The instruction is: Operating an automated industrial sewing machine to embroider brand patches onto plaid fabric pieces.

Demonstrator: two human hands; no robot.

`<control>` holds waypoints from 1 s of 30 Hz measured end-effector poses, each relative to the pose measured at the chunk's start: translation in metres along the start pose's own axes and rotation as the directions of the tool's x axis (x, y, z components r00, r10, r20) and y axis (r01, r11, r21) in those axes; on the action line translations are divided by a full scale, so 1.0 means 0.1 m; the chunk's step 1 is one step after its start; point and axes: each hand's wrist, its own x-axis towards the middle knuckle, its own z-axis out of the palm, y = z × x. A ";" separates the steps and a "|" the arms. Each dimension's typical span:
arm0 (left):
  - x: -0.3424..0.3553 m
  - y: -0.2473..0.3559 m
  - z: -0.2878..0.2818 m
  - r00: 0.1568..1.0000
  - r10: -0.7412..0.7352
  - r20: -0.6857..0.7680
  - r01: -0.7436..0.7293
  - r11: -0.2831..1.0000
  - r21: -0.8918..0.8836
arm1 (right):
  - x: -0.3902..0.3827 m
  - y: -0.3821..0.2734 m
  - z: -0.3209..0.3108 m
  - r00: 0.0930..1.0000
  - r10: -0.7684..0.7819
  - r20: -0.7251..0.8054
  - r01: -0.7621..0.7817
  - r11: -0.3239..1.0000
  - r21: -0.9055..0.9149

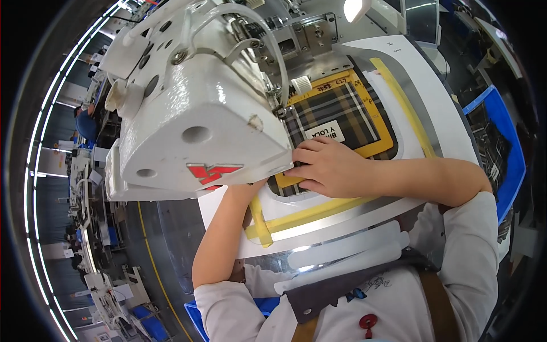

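A dark plaid cloth piece (336,108) with brown and white stripes lies within a yellow template frame (383,128). On the cloth sits a white label (326,132) with dark print. My right hand (336,168) rests over the near part of the cloth and frame, just below the label. Its fingers are stretched out and slightly apart, pointing left toward the machine's needle area. The white sewing machine head (194,102) covers most of my left hand (249,189); only the part by the wrist shows, and its fingers are hidden.
Yellow tape strips (319,218) edge the white work board (450,114) around the frame. A metal clamp assembly (310,37) stands behind the frame. A blue bin (513,154) with dark plaid pieces is at the right. More workstations (97,228) line the left.
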 end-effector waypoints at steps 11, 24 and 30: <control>-0.06 -0.27 0.00 0.972 -0.136 0.194 0.191 0.934 -0.302 | -0.07 0.03 -0.13 0.998 0.057 0.031 -0.057 0.998 -0.006; 0.21 0.07 -0.07 0.998 0.012 0.054 0.008 0.935 -0.356 | -0.13 0.04 -0.05 1.000 0.030 -0.003 -0.030 0.993 -0.113; 0.16 -0.02 -0.02 0.952 -0.271 0.143 0.304 0.788 -0.536 | -0.09 0.00 -0.04 1.000 0.019 -0.002 -0.019 0.996 -0.087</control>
